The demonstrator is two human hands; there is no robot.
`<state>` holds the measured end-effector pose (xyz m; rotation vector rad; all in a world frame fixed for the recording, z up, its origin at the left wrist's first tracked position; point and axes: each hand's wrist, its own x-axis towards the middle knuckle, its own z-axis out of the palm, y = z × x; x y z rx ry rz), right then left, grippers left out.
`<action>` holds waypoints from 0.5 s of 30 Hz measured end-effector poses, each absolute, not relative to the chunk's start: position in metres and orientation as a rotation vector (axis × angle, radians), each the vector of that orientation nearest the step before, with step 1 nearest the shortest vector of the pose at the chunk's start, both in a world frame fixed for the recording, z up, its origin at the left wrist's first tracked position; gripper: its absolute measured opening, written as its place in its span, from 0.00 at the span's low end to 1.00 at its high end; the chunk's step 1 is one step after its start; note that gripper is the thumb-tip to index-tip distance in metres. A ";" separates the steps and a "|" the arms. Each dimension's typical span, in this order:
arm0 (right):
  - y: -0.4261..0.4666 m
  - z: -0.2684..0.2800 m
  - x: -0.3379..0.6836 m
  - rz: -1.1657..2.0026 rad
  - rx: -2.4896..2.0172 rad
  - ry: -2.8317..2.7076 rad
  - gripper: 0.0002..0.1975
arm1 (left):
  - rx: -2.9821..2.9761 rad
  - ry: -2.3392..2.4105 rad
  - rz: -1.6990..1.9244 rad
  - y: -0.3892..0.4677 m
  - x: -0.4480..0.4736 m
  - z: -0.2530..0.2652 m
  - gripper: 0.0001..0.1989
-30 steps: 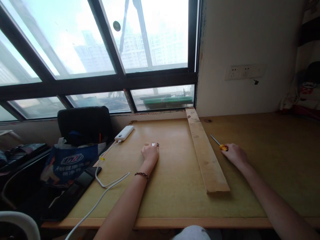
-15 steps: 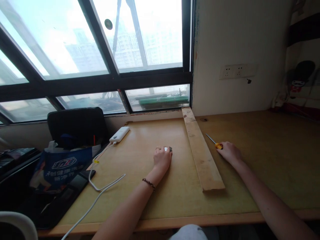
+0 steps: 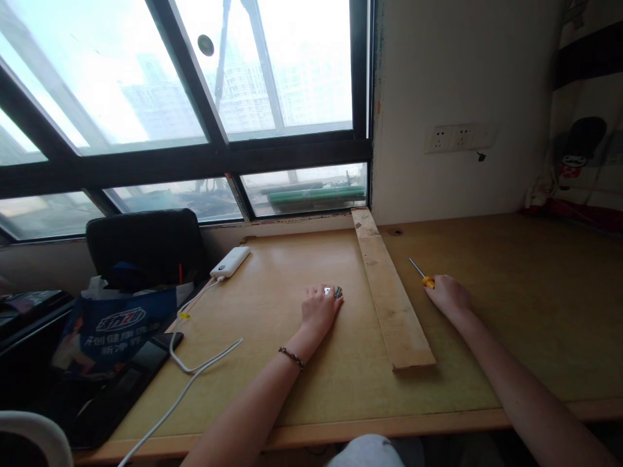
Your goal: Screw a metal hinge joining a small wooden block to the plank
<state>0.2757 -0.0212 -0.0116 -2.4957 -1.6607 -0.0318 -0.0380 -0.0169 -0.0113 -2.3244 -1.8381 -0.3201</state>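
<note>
My left hand, a bracelet on its wrist, is closed around a small shiny metal piece that shows at the fingertips; its exact kind is mostly covered. My right hand grips the yellow handle of a screwdriver, whose thin shaft points away and to the left. Between the two hands a long wooden board lies flat on the table, running from near the front towards the window. Neither hand touches the board.
The wooden table carries a white power bank with a white cable at its left. A blue bag and a black chair stand beyond the left edge. A wall socket is above the table.
My left hand has shifted slightly right with the metal piece, which shows more at the fingertips. The screwdriver tip has moved a little right, away from the board.
</note>
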 end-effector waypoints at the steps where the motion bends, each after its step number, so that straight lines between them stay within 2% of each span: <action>1: -0.022 -0.011 0.276 -0.035 -2.507 -1.652 0.16 | -2.322 -1.847 -0.323 -0.018 -0.037 -0.011 0.20; 8: -0.024 -0.006 0.275 -0.031 -2.500 -1.651 0.17 | -2.334 -1.850 -0.460 -0.017 -0.034 -0.008 0.15; 15: -0.025 -0.004 0.273 -0.001 -2.465 -1.685 0.18 | -2.388 -2.063 -0.602 -0.007 -0.031 -0.016 0.11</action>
